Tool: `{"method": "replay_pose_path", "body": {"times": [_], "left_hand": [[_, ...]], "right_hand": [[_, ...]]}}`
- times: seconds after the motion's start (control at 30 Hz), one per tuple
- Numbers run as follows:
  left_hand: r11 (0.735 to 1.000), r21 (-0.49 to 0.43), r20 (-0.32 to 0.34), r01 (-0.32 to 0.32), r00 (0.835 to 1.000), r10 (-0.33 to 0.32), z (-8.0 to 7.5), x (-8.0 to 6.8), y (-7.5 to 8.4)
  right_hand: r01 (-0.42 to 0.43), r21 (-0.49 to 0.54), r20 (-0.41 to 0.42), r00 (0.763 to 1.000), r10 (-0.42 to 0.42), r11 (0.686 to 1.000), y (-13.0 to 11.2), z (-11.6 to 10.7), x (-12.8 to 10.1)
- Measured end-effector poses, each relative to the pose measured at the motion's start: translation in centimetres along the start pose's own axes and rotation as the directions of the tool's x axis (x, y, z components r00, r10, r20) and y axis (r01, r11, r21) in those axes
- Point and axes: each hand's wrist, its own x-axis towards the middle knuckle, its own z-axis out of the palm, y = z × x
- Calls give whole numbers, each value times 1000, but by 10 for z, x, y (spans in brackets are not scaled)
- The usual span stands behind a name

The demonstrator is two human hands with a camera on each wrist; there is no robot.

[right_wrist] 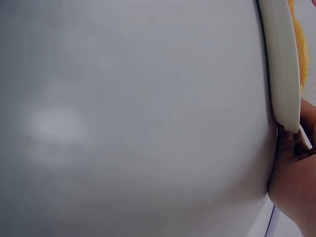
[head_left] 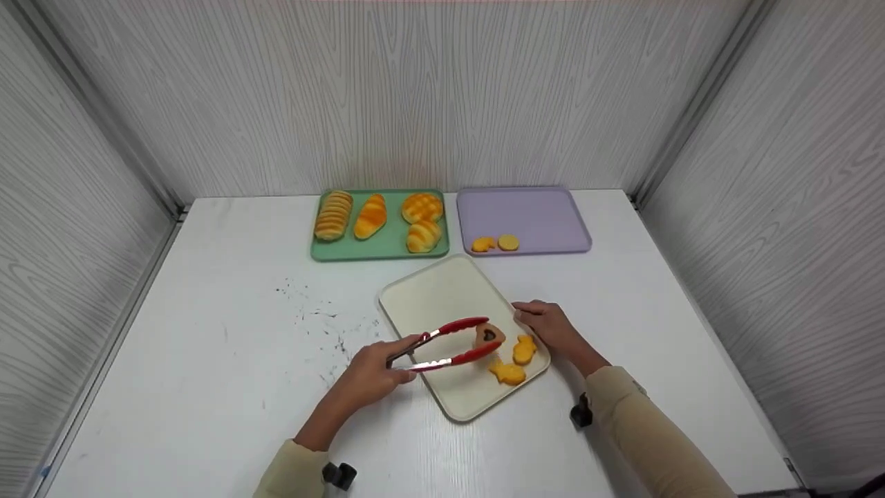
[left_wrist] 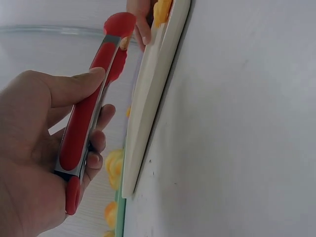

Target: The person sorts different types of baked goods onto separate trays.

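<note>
My left hand (head_left: 373,373) holds a pair of red-and-silver tongs (left_wrist: 84,118), thumb along one red arm and fingers curled round the other. Between the red tips, above the cream tray (head_left: 435,297), is a brown cookie (head_left: 489,335) with a dark centre; I cannot tell whether both tips touch it. Two orange fish-shaped crackers (head_left: 524,350) lie near the tray's right corner. My right hand (head_left: 550,328) pinches the tray's right edge, with fingers low at its side in the right wrist view.
Behind stands a green tray (head_left: 387,245) bearing several breads, including a ridged loaf (head_left: 333,216). Beside it, a purple tray (head_left: 532,214) holds a small orange cracker (head_left: 482,244) and a round yellow biscuit (head_left: 508,243). Grey panels enclose the white table (head_left: 242,311).
</note>
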Motion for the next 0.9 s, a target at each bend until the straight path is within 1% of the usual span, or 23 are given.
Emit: {"method": "replay_pose_path", "body": {"times": [0.1,0.2,0.33,0.43,0.5,0.63,0.67,0.73,0.83,0.9], "left_hand": [[1000,-9,-45,14,999,-14,0,18,4],[1000,-6,-81,3,997,-4,2,39,6],[999,3,-117,-45,992,45,6,70,9],[997,14,-140,-74,987,76,12,92,12],[997,19,-147,-79,986,81,16,108,15],[995,32,-154,-92,983,95,29,144,26],[995,35,-157,-92,983,96,33,152,29],[995,40,-161,-89,982,94,42,167,35],[995,72,-177,-68,981,80,56,182,42],[992,119,-191,-45,979,67,64,191,47]], "right_hand": [[1,-7,6,1000,-1,1000,0,-1,1],[-12,-10,8,1000,12,1000,0,-1,1],[-33,-8,14,999,33,999,-1,-1,1],[-32,-8,21,999,33,999,-2,-1,1],[-38,1,21,999,38,999,-3,-1,2],[-51,12,14,999,51,999,-4,-2,3],[-56,14,20,998,56,998,-8,-3,2],[-58,11,19,998,58,998,-8,-3,1],[-63,4,25,998,62,998,-7,-3,0],[-55,1,24,998,55,998,-2,-3,1]]}}
